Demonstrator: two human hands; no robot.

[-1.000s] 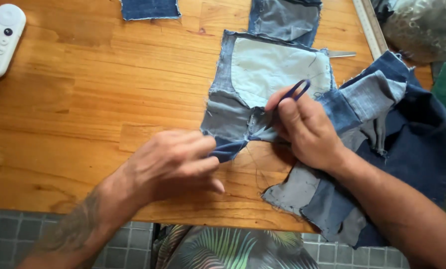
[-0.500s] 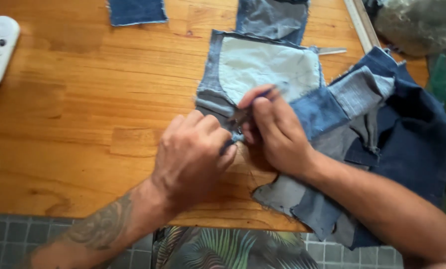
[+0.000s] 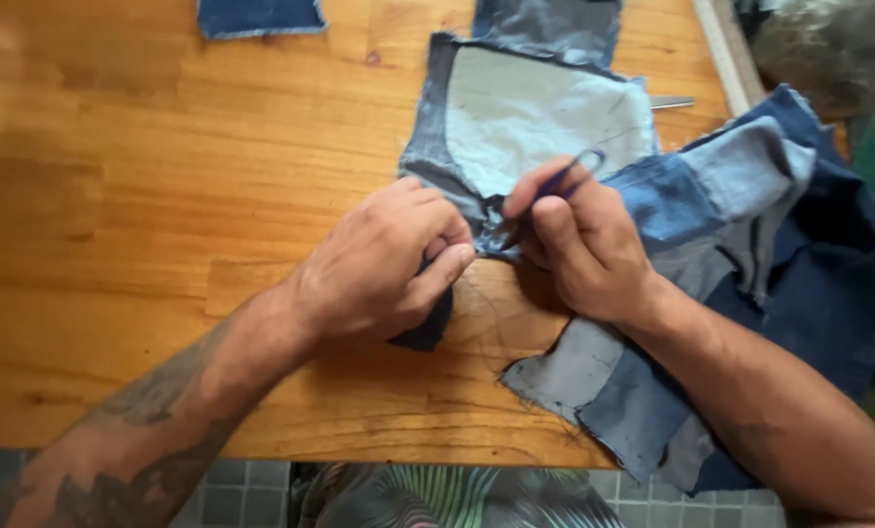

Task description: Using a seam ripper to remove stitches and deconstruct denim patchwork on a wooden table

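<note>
Left hand (image 3: 384, 269) pinches the dark edge of the denim patchwork (image 3: 545, 127) against the bench (image 3: 144, 196), and just beside it the right hand (image 3: 584, 244) is closed on a small blue-handled tool (image 3: 569, 174) at the seam. Wooden bench beneath, grey tiled floor (image 3: 232, 494) below its edge.

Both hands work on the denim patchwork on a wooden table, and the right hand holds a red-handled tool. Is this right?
Not quite: the head view shows the tool in the right hand has a blue handle, not red. Both hands, the left hand too, work on the denim patchwork on the wooden table.
</note>
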